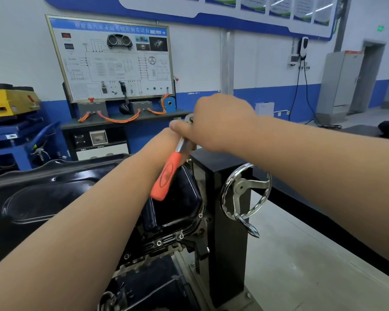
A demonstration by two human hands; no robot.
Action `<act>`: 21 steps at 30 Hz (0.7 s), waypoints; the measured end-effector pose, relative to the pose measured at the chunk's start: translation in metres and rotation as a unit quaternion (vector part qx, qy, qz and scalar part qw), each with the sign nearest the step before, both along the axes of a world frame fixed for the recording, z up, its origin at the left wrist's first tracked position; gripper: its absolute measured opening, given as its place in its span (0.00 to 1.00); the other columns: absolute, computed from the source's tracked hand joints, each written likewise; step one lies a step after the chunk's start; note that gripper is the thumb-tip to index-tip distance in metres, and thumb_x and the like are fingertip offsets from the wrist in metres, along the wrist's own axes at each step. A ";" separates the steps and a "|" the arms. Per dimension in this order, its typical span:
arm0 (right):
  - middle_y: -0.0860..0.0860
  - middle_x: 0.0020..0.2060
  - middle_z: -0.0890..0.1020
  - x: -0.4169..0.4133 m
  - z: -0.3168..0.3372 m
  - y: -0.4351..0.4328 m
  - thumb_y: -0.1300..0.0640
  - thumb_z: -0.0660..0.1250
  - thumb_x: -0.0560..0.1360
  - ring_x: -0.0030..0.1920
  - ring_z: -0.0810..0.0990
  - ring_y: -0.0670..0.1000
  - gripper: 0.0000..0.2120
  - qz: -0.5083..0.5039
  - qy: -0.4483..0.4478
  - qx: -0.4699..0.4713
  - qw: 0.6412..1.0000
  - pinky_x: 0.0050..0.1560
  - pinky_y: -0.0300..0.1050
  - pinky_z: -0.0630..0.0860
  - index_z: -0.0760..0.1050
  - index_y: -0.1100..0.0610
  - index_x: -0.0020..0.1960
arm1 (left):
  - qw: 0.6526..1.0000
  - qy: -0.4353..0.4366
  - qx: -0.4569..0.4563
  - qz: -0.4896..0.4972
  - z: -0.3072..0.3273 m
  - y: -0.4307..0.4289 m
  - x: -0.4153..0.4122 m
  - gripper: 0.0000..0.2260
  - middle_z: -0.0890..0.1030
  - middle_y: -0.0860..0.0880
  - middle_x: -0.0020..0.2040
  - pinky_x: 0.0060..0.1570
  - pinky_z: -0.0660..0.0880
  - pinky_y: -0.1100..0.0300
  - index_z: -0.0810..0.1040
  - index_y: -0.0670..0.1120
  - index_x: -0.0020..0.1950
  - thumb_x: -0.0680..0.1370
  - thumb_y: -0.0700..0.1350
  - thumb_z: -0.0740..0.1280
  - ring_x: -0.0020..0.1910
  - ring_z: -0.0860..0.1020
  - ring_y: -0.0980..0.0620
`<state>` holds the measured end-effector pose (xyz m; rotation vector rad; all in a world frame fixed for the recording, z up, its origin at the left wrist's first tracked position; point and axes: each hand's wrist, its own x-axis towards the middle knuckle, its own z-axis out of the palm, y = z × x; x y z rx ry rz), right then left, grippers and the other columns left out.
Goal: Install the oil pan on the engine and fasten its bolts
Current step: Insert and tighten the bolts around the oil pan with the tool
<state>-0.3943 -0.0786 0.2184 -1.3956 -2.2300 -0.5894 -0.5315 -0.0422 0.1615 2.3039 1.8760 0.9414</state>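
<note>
The glossy black-painted metal oil pan (177,198) shines with smooth reflections, with small bright metal bolts (159,243) along its ribbed flange. The ratchet wrench (166,173) has a matt orange rubbery grip and polished steel shank. Beside the matt black stand post (225,221), the chromed metal handwheel (245,191) gleams.

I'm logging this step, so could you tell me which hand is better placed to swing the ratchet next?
Probably the left hand: it reaches the ratchet shaft above the orange grip. The right hand covers its head.
</note>
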 end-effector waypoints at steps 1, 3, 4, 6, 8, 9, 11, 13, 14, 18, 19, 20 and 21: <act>0.49 0.29 0.65 -0.001 -0.002 -0.001 0.37 0.58 0.76 0.28 0.62 0.48 0.24 0.002 -0.009 0.010 1.000 0.27 0.41 0.56 0.60 0.54 0.31 | 1.000 -0.019 0.004 -0.003 -0.001 0.000 -0.001 0.14 0.77 0.42 0.60 0.58 0.68 0.56 0.76 0.49 0.58 0.78 0.38 0.55 0.60 0.74 0.44; 0.49 0.29 0.66 0.002 0.002 -0.003 0.46 0.61 0.77 0.32 0.67 0.51 0.19 0.027 -0.104 0.091 0.990 0.28 0.41 0.57 0.65 0.56 0.33 | 0.999 0.000 0.047 -0.015 0.000 -0.003 -0.003 0.12 0.79 0.51 0.42 0.39 0.70 0.58 0.76 0.54 0.42 0.79 0.42 0.56 0.44 0.77 0.47; 0.49 0.30 0.68 0.007 0.007 -0.003 0.51 0.61 0.78 0.38 0.68 0.52 0.13 0.056 -0.161 0.130 0.977 0.31 0.42 0.59 0.69 0.55 0.37 | 0.998 0.004 0.067 -0.017 0.000 -0.002 -0.002 0.12 0.77 0.56 0.37 0.34 0.67 0.62 0.76 0.53 0.41 0.80 0.45 0.56 0.38 0.76 0.52; 0.48 0.39 0.77 0.017 0.017 0.002 0.56 0.61 0.77 0.51 0.69 0.53 0.05 0.086 -0.254 0.164 0.949 0.42 0.46 0.65 0.76 0.51 0.48 | 0.998 0.020 0.061 -0.017 -0.002 0.002 0.000 0.13 0.74 0.59 0.35 0.32 0.64 0.68 0.77 0.50 0.44 0.82 0.49 0.55 0.35 0.73 0.59; 0.49 0.42 0.77 0.019 0.018 0.001 0.58 0.61 0.77 0.53 0.71 0.55 0.05 0.080 -0.253 0.147 0.953 0.49 0.49 0.69 0.76 0.52 0.49 | 0.997 0.035 0.063 -0.025 -0.002 0.001 0.004 0.13 0.74 0.59 0.35 0.32 0.64 0.69 0.76 0.50 0.44 0.82 0.50 0.55 0.35 0.73 0.60; 0.49 0.37 0.74 0.016 0.015 -0.002 0.56 0.61 0.77 0.48 0.72 0.55 0.06 0.063 -0.223 0.135 0.963 0.45 0.48 0.69 0.74 0.54 0.43 | 0.997 0.035 0.067 -0.027 -0.003 0.002 0.004 0.13 0.75 0.59 0.35 0.32 0.65 0.68 0.76 0.51 0.43 0.82 0.50 0.55 0.35 0.74 0.59; 0.49 0.30 0.67 0.009 0.007 -0.004 0.50 0.61 0.78 0.32 0.68 0.52 0.17 0.009 -0.145 0.098 0.985 0.32 0.43 0.62 0.63 0.55 0.33 | 0.997 0.042 0.064 -0.020 -0.003 0.004 0.003 0.12 0.77 0.55 0.37 0.33 0.67 0.62 0.76 0.51 0.43 0.81 0.47 0.55 0.35 0.74 0.53; 0.49 0.29 0.64 0.003 -0.001 -0.007 0.41 0.59 0.77 0.28 0.62 0.49 0.22 -0.025 -0.034 0.009 0.999 0.27 0.42 0.57 0.59 0.54 0.32 | 0.999 0.048 0.023 -0.003 0.000 0.002 0.004 0.12 0.78 0.50 0.41 0.35 0.68 0.62 0.77 0.44 0.50 0.81 0.41 0.54 0.37 0.73 0.51; 0.49 0.29 0.64 0.001 -0.002 -0.006 0.39 0.58 0.77 0.28 0.61 0.49 0.23 -0.025 -0.015 -0.009 1.000 0.27 0.42 0.57 0.58 0.54 0.32 | 0.999 0.042 0.008 -0.003 0.001 0.003 0.004 0.12 0.78 0.49 0.42 0.37 0.70 0.64 0.77 0.41 0.52 0.80 0.38 0.54 0.39 0.75 0.51; 0.50 0.30 0.65 0.005 0.008 -0.010 0.55 0.62 0.77 0.33 0.66 0.51 0.13 0.011 -0.161 0.111 0.981 0.29 0.41 0.59 0.66 0.55 0.36 | 0.997 0.038 0.068 -0.025 -0.003 0.000 0.002 0.10 0.74 0.57 0.37 0.34 0.67 0.62 0.73 0.50 0.43 0.81 0.44 0.55 0.37 0.73 0.54; 0.49 0.33 0.69 0.009 0.013 -0.009 0.58 0.62 0.77 0.40 0.68 0.52 0.06 0.032 -0.208 0.128 0.969 0.32 0.43 0.62 0.71 0.54 0.42 | 0.997 0.035 0.062 -0.027 -0.003 0.001 0.001 0.10 0.73 0.59 0.37 0.34 0.66 0.63 0.73 0.50 0.45 0.82 0.47 0.55 0.37 0.73 0.56; 0.49 0.37 0.73 0.013 0.016 -0.004 0.60 0.61 0.77 0.47 0.70 0.53 0.05 0.048 -0.245 0.140 0.958 0.38 0.45 0.65 0.74 0.53 0.48 | 0.997 0.035 0.060 -0.026 -0.003 0.002 0.003 0.10 0.74 0.59 0.38 0.35 0.66 0.63 0.74 0.49 0.47 0.82 0.48 0.55 0.37 0.73 0.58; 0.49 0.41 0.75 0.014 0.018 -0.004 0.62 0.61 0.76 0.51 0.70 0.54 0.08 0.068 -0.267 0.146 0.950 0.44 0.46 0.66 0.75 0.53 0.52 | 0.997 0.039 0.057 -0.023 -0.004 0.003 0.003 0.10 0.75 0.57 0.39 0.35 0.67 0.62 0.75 0.49 0.48 0.82 0.48 0.55 0.37 0.73 0.58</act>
